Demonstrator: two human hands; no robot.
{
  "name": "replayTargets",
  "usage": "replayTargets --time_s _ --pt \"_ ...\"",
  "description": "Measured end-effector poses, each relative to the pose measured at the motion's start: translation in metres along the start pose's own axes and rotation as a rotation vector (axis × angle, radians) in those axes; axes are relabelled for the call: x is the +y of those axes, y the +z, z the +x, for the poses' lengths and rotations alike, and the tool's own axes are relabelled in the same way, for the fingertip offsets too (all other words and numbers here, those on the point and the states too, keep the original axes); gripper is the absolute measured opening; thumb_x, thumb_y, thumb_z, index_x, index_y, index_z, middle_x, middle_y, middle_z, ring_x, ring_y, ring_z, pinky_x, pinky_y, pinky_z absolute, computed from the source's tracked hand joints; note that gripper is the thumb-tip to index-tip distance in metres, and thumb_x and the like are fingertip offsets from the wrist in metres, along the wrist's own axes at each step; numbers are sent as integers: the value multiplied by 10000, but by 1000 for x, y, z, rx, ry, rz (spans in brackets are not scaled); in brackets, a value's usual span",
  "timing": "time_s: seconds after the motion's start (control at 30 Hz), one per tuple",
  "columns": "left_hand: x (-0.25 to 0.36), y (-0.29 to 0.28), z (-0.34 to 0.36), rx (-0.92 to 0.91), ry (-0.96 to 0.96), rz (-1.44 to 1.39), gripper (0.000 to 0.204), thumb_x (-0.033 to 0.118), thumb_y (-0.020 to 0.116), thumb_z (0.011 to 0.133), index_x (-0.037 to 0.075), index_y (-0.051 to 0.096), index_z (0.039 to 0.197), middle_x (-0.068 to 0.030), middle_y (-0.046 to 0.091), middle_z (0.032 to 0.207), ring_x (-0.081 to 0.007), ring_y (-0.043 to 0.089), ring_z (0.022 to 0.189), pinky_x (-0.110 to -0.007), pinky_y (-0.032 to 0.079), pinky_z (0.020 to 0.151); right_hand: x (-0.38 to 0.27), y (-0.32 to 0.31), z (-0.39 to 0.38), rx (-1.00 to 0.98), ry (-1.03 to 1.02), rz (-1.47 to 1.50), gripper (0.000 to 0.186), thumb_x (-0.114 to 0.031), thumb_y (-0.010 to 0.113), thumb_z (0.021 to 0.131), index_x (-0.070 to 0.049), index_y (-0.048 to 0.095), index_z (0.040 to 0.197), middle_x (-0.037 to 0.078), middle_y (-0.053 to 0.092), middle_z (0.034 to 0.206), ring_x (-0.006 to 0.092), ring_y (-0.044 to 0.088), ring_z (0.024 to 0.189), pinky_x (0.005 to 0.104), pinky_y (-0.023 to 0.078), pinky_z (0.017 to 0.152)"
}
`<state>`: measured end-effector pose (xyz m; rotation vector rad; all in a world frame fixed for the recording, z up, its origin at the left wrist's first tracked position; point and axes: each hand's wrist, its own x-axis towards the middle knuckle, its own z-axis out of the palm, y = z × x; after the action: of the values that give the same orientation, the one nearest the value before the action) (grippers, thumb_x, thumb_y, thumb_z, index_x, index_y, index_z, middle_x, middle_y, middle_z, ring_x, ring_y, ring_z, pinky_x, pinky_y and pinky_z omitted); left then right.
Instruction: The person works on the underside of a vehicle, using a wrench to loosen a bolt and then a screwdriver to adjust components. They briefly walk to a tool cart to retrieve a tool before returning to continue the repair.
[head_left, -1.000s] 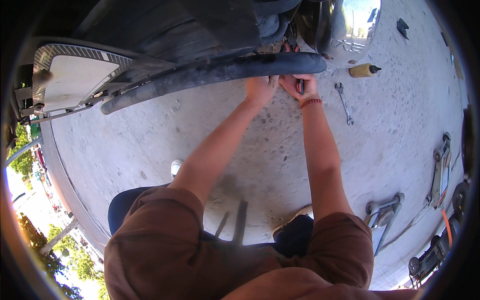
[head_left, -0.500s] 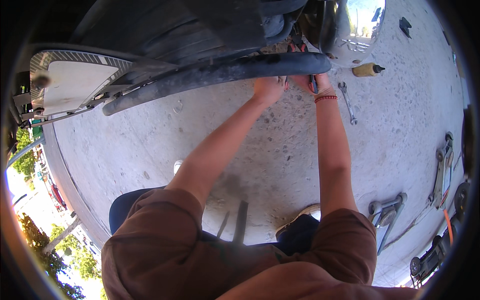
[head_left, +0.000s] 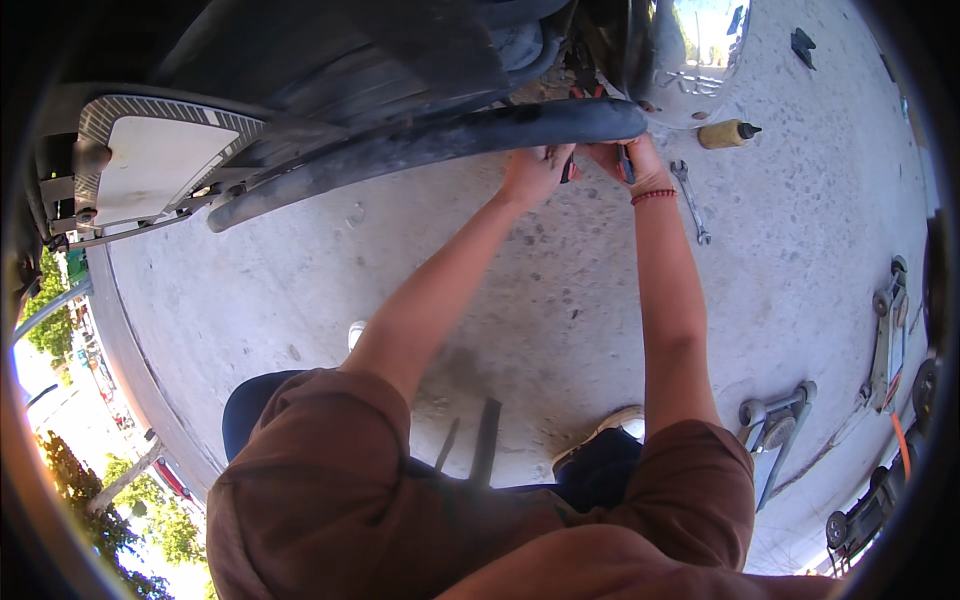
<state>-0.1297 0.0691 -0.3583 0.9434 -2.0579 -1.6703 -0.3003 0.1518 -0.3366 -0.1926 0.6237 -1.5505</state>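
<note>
Beneath a curved black tube [head_left: 430, 138] on the vehicle's underside, both of my hands work close together. My left hand [head_left: 532, 178] is closed round one dark handle of what looks like a pair of pliers [head_left: 569, 168]. Closed on the other handle is my right hand [head_left: 643, 163], which has a red beaded bracelet [head_left: 654, 194] at its wrist. The tube covers the middle of the tool and some of my fingers. Red parts of the handles show beyond the tube, running to a dark head among the vehicle's parts. What its jaws touch is hidden.
A double-ended wrench [head_left: 692, 203] lies right of my right wrist. Farther off are a yellowish squeeze bottle [head_left: 728, 134], a shiny rounded metal part [head_left: 690, 70] and a small black object [head_left: 803, 48]. Floor jacks [head_left: 888, 335] stand at the right; a bracketed plate [head_left: 150, 165] is far left.
My view has shifted slightly, so the vehicle and floor things sit a little farther left. More of the dark handle shows by my left hand. Both hands keep hold of the pliers.
</note>
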Motion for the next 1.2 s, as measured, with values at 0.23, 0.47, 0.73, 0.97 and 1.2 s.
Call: replayTargets --time_s 0.23,0.47,0.73,0.97,1.2 --pt "31 11 -20 45 -106 -215 333 311 504 1001 1 575 1098 -39 599 780 -97 549 637 -262 455 621 -5 3 1 -96 65 235 600 24 563 756 -6 441 1343 157 472 1389 348 446 1283 521 318 1094" --pt "31 9 -18 -8 -137 -303 356 344 477 1008 12 583 1076 -21 581 733 -101 559 643 -266 456 631 8 -23 15 -190 27 151 548 41 575 765 -29 470 1299 137 517 1332 310 488 1235 502 368 1044" --pt "17 38 -5 -31 -143 -265 389 369 412 1027 22 570 1107 -26 610 829 -113 621 696 -257 470 670 -10 -54 18 185 40 -381 327 -11 674 772 -14 599 1091 85 643 995 248 611 955 364 482 839" --pt "35 45 1 -111 -266 -524 410 380 413 1024 15 565 1132 -42 633 890 -110 606 686 -259 469 663 -15 -33 12 300 -109 -1148 275 -146 707 750 -4 635 974 178 670 890 279 640 861 350 498 764" --pt "6 49 13 -66 -283 -93 393 364 472 1000 8 561 1143 -69 652 903 -157 615 741 -313 480 694 4 21 18 310 -393 -1641 265 -172 639 776 -49 638 1011 182 676 949 351 647 926 377 500 783"
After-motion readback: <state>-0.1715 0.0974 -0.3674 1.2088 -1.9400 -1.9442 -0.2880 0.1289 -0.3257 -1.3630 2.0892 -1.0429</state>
